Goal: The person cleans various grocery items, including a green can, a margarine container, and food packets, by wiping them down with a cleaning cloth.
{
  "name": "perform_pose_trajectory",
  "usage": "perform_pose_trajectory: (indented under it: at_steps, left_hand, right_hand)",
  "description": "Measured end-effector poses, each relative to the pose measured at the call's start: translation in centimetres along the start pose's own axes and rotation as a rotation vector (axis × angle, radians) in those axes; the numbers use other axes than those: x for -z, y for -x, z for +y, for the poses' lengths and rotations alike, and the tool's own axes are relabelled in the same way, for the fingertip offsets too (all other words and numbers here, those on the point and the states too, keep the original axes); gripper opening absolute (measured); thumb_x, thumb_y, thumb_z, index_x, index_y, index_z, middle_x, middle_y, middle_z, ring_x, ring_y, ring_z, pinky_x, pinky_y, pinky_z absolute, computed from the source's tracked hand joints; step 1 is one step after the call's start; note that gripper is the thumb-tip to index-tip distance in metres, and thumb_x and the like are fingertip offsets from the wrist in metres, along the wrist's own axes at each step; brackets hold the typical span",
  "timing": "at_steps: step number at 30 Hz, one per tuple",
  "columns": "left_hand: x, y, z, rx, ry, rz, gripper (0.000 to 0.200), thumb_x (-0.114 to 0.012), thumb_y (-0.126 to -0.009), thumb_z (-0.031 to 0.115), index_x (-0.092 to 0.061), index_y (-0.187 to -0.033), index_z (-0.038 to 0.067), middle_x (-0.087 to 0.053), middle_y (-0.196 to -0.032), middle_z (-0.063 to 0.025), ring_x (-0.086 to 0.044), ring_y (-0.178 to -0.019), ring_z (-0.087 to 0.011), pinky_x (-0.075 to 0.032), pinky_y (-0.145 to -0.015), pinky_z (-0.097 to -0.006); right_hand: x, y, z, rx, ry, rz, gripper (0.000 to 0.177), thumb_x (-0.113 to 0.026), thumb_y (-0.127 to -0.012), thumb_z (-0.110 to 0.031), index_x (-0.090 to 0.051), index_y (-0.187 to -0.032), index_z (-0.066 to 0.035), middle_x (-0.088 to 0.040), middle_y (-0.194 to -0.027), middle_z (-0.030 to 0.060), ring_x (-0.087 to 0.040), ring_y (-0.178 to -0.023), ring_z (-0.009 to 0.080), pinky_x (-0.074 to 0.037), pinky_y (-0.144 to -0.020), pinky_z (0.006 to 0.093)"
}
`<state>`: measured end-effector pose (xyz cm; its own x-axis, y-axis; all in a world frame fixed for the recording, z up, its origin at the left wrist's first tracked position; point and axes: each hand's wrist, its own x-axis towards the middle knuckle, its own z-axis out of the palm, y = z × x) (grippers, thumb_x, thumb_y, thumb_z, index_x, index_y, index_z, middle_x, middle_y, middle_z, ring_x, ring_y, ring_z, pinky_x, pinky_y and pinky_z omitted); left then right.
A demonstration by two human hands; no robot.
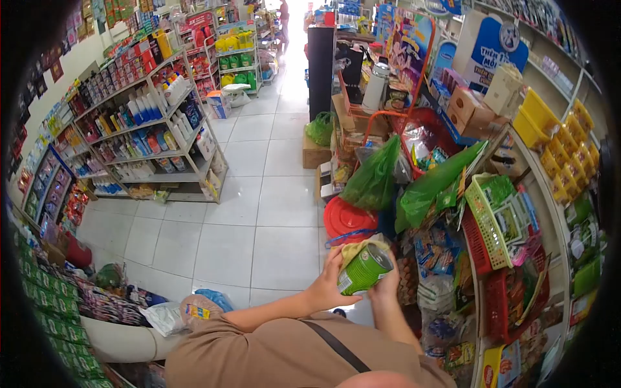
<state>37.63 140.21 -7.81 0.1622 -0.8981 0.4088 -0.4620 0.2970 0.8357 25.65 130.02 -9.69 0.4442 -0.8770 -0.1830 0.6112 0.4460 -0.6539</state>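
Observation:
A green tin can (365,270) with a barcode on its label is tilted in front of my body, held between both hands. My left hand (325,285) wraps round its left side, fingers curled over it. From the right, my right hand (386,284) closes on the can near its metal end, with part of the fingers hidden behind it. A pale yellow cloth (352,248) lies over the far side of the can, right by my left fingertips. Just beyond is a red round lid (348,218), with green plastic bags (375,174) hanging above it.
Shelves of bottles (149,123) stand across the tiled floor (233,239) at left. Close on my right, a rack holds a light green basket (486,223), a red basket (501,317) and packaged goods. A thermos (376,87) stands farther back, and a person (284,19) is at the far doorway.

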Motion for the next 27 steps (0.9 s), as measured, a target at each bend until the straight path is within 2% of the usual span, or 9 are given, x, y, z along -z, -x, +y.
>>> perform_pose_trajectory:
  at_steps: [2,5,9,11,14,17,21,25,27]
  left_hand:
    - [-0.8,0.8,-0.5,0.139,0.109,-0.082,0.112,-0.081,-0.061,0.024,-0.004,-0.139,0.001,-0.026,-0.137,-0.0252,-0.028,-0.129,-0.0368,-0.024,-0.106,-0.0384]
    - [-0.7,0.1,0.4,0.114,0.32,-0.06,0.119,-0.081,-0.062,0.023,0.005,-0.141,0.002,-0.025,-0.14,-0.0243,-0.028,-0.131,-0.0324,-0.022,-0.107,-0.0363]
    - [-0.2,0.0,0.7,0.208,0.434,-0.117,0.116,-0.08,-0.062,0.022,0.001,-0.142,0.002,-0.026,-0.142,-0.0199,-0.026,-0.132,-0.0269,-0.021,-0.107,-0.0352]
    - [0.9,0.4,0.8,0.247,0.33,-0.192,0.111,-0.079,-0.062,0.021,-0.006,-0.143,0.002,-0.028,-0.142,-0.0175,-0.027,-0.132,-0.0256,-0.021,-0.107,-0.0345]
    - [2.8,0.8,0.2,0.262,0.411,-0.334,0.107,-0.079,-0.062,0.021,-0.013,-0.143,0.004,-0.03,-0.141,-0.0163,-0.028,-0.131,-0.0247,-0.022,-0.106,-0.0339]
    - [4.3,1.6,0.9,0.363,0.498,-0.328,0.11,-0.08,-0.061,0.021,-0.009,-0.144,0.007,-0.032,-0.14,-0.0173,-0.031,-0.129,-0.0246,-0.023,-0.106,-0.0334]
    - [2.9,3.9,1.8,0.51,0.499,-0.108,0.113,-0.08,-0.061,0.023,-0.005,-0.145,0.008,-0.035,-0.137,-0.0178,-0.035,-0.126,-0.0242,-0.025,-0.104,-0.0349]
    - [0.5,7.3,1.2,0.507,0.646,0.158,0.112,-0.08,-0.06,0.025,-0.009,-0.144,0.006,-0.039,-0.135,-0.0169,-0.037,-0.124,-0.024,-0.027,-0.103,-0.0361]
    - [-0.2,8.3,0.7,0.462,0.702,0.265,0.11,-0.081,-0.059,0.027,-0.013,-0.143,0.003,-0.039,-0.135,-0.0162,-0.038,-0.124,-0.0241,-0.027,-0.103,-0.0357]
  right_hand:
    - [0.7,-0.6,-1.7,0.081,0.101,-0.056,0.024,-0.044,-0.092,-0.017,-0.053,-0.107,0.001,-0.061,-0.099,0.0096,-0.059,-0.089,0.0177,-0.047,-0.08,0.0297]
    - [-0.4,-0.5,-3.8,0.2,0.194,-0.084,0.024,-0.045,-0.093,-0.016,-0.053,-0.107,0.002,-0.061,-0.098,0.0096,-0.059,-0.09,0.017,-0.047,-0.081,0.0289]
    - [0.5,-1.9,-4.6,0.195,0.385,-0.25,0.025,-0.046,-0.092,-0.015,-0.055,-0.108,0.002,-0.06,-0.102,0.0105,-0.058,-0.093,0.0161,-0.044,-0.084,0.0273]
    - [0.5,-2.0,-5.8,0.274,0.621,-0.438,0.024,-0.051,-0.089,-0.013,-0.058,-0.106,0.002,-0.061,-0.102,0.011,-0.058,-0.093,0.0178,-0.044,-0.084,0.0285]
    - [-0.5,-2.1,-8.4,0.383,0.989,-0.738,0.024,-0.057,-0.081,-0.01,-0.062,-0.102,0.001,-0.063,-0.102,0.0128,-0.06,-0.094,0.0222,-0.045,-0.085,0.0315]
    - [-0.4,-2.1,-7.5,0.469,1.135,-0.922,0.027,-0.061,-0.077,-0.006,-0.062,-0.103,-0.002,-0.062,-0.104,0.015,-0.059,-0.1,0.0268,-0.045,-0.087,0.0342]
    - [-2.0,-1.9,-6.6,0.509,1.066,-1.067,0.027,-0.063,-0.074,-0.004,-0.064,-0.101,-0.003,-0.063,-0.105,0.0144,-0.062,-0.096,0.0273,-0.048,-0.083,0.0346]
    - [-1.9,-3.2,-6.1,0.248,0.821,-1.127,0.022,-0.061,-0.071,-0.003,-0.065,-0.094,-0.003,-0.064,-0.095,0.0129,-0.062,-0.087,0.0269,-0.048,-0.077,0.0314]
    - [-1.6,-4.0,-5.4,0.245,0.834,-1.173,0.021,-0.061,-0.071,-0.003,-0.064,-0.092,-0.003,-0.064,-0.091,0.0118,-0.061,-0.083,0.0261,-0.047,-0.075,0.0315]
